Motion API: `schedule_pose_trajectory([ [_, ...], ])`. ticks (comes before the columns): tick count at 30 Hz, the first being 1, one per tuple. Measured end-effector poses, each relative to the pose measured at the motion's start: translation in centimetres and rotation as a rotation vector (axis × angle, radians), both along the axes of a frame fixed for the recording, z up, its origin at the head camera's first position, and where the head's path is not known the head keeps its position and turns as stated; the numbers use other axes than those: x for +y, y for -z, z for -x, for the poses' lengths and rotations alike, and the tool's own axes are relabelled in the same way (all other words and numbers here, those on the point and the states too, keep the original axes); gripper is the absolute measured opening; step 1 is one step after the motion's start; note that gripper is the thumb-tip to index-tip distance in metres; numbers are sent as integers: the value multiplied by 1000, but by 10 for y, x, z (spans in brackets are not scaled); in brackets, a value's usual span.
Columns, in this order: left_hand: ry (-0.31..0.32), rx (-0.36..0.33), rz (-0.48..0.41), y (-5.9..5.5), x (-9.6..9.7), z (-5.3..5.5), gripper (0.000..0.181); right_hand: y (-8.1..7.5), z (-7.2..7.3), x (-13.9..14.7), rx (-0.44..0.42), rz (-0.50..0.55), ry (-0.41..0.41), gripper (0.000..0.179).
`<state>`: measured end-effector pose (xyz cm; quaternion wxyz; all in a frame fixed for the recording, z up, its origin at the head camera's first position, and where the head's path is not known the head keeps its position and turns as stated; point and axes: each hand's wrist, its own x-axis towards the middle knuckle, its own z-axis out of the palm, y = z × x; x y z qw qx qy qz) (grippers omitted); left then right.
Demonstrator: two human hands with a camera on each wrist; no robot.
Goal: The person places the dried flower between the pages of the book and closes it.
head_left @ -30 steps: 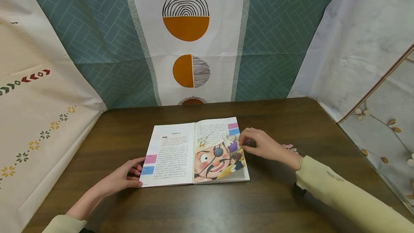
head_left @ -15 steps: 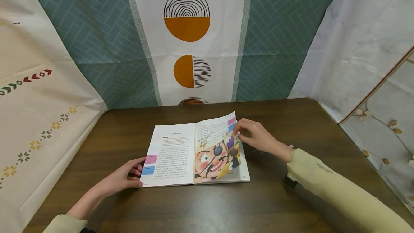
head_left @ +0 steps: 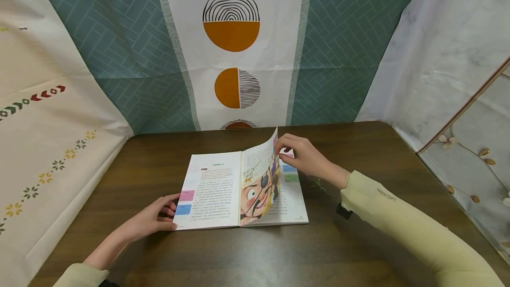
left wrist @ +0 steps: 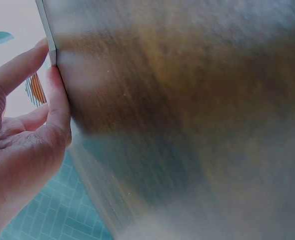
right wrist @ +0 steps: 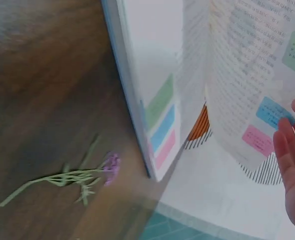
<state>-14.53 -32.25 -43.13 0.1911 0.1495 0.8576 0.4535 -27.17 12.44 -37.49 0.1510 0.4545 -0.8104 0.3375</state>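
Note:
An open book (head_left: 213,189) lies on the dark wooden table, text on its left page and a cartoon face with an eye patch on the page being lifted. My left hand (head_left: 153,216) holds the book's lower left edge, fingertips and thumb at the border; the left wrist view shows this hand (left wrist: 25,120) at the book's thin edge (left wrist: 46,30). My right hand (head_left: 303,154) pinches the outer edge of the lifted page (head_left: 259,180), which stands curved above the right side. In the right wrist view, the fingers (right wrist: 286,145) are at that page's coloured labels.
A sprig with purple flowers (right wrist: 82,175) lies on the table (head_left: 263,256) to the right of the book, partly behind my right forearm. Patterned cloths (head_left: 338,56) hang behind and at both sides of the table.
My right hand has moved left and up, raising the right page from nearly flat to steeply curved and uncovering the page beneath. The left hand stays at the book's edge.

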Motion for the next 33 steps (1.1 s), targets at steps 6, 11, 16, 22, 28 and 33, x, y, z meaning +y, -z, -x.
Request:
schedule_pose_trajectory([
  [6, 7, -1, -15, 2, -1, 0, 88, -7, 5, -9, -28, 0, 10, 15],
  [11, 2, -4, -8, 1, -1, 0, 88, -12, 6, -16, -5, 14, -8, 15],
  [16, -5, -7, 7, 1, -1, 0, 88, -16, 8, -23, 18, 31, -42, 14],
  [22, -7, -12, 10, 1, -2, 0, 88, -20, 7, -33, 1, 50, -72, 13],
  [28, -7, -10, 9, 2, -3, 1, 88, -24, 9, -44, 23, 53, -95, 12],
  [33, -2, -6, 6, 3, -3, 1, 88, -28, 10, -53, 28, 71, -115, 13],
])
